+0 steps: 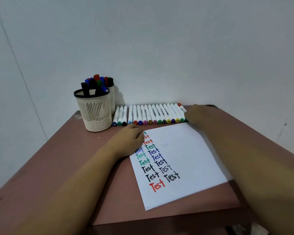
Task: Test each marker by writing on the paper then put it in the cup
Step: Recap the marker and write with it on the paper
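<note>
Marker test under way at a brown worktop (pixel 58 167). The person's left hand (pixel 131 138) rests on the top left corner of the paper (pixel 185 158), fingers loosely bent and gripping nothing, apparently to pin the sheet for writing. Two columns of "Test" in red, green, blue and black run down the sheet. The right hand (pixel 199 116) reaches past the paper's far edge to the right end of the row of markers (pixel 151 116), laid side by side along the wall, probably so each colour can be taken in turn. A red-capped marker (pixel 181 106) lies just beside that hand's fingers; blur hides whether they have closed on it. The cup (pixel 94 112), holding several markers, stands well apart at far left, with a second cup (pixel 112 99) behind it.
</note>
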Tool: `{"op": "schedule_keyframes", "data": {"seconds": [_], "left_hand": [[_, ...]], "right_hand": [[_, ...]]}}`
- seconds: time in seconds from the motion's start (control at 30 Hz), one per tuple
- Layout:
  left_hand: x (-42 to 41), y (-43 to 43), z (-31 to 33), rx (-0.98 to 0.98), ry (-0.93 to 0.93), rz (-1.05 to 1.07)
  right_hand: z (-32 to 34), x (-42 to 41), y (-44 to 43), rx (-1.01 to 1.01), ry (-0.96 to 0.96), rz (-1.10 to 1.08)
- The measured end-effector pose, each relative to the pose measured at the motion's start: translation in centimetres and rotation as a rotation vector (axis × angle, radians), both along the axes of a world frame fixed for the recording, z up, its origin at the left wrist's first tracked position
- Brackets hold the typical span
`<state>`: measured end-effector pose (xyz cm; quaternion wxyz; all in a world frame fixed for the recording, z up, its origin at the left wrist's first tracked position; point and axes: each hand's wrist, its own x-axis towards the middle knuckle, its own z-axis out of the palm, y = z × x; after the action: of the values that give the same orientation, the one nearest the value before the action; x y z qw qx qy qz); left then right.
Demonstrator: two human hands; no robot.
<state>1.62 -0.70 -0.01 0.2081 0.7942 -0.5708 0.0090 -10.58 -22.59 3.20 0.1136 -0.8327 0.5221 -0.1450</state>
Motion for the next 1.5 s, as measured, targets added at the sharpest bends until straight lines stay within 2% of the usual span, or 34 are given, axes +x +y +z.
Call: {"op": "schedule_keyframes", "data": {"seconds": [0.17, 0.23, 0.3, 0.37, 0.47, 0.53, 0.67, 0.8, 0.9, 0.97, 1.03, 1.13, 1.37, 1.5], "left_hand": [[0.1, 0.0, 0.0, 0.017, 0.007, 0.004], [0.2, -0.1, 0.1, 0.028, 0.036, 0.012], [0.2, -0.1, 0.2, 0.002, 0.096, 0.027], [0.2, 0.0, 0.4, -0.083, 0.204, 0.072], [0.5, -0.1, 0.6, -0.294, 0.356, 0.175], [0.9, -0.1, 0.7, -0.402, 0.292, 0.206], [0.8, -0.1, 0.8, -0.5, 0.006, 0.116], [0.5, -0.2, 0.7, -0.339, -0.006, 0.014], [0.6, -0.2, 0.8, -0.337, -0.048, 0.017], [0.4, -0.3, 0.8, -0.351, -0.056, 0.003], [0.0, -0.3, 0.8, -0.351, -0.048, -0.01], [-0.2, -0.1, 0.6, -0.346, -0.051, -0.019], [-0.4, -0.1, 0.5, -0.391, -0.002, 0.025], [0.0, 0.1, 0.3, -0.406, -0.038, 0.075]], "right_hand": [[-0.6, 0.2, -0.6, 0.046, -0.169, -0.023], [-0.5, -0.2, -0.3, 0.05, -0.29, -0.038], [-0.3, -0.6, 0.5, -0.078, -0.431, -0.125], [0.1, -0.6, 1.4, -0.186, -0.578, -0.148], [1.3, -0.3, 3.1, -0.165, -0.84, 0.001], [2.3, -0.2, 5.0, -0.097, -0.957, 0.142], [2.3, 0.5, 8.8, 0.081, -1.072, 0.308], [0.7, 1.3, 10.4, 0.289, -1.156, 0.288], [0.3, 1.5, 10.4, 0.459, -1.228, 0.284], [0.0, 1.5, 10.6, 0.67, -1.309, 0.342], [-0.5, 1.7, 11.1, 0.785, -1.251, 0.416], [-0.9, 1.8, 11.9, 0.75, -1.12, 0.492], [-0.8, 1.7, 11.9, 0.708, -1.099, 0.552], [-0.8, 1.5, 11.7, 0.68, -1.108, 0.633]]}}
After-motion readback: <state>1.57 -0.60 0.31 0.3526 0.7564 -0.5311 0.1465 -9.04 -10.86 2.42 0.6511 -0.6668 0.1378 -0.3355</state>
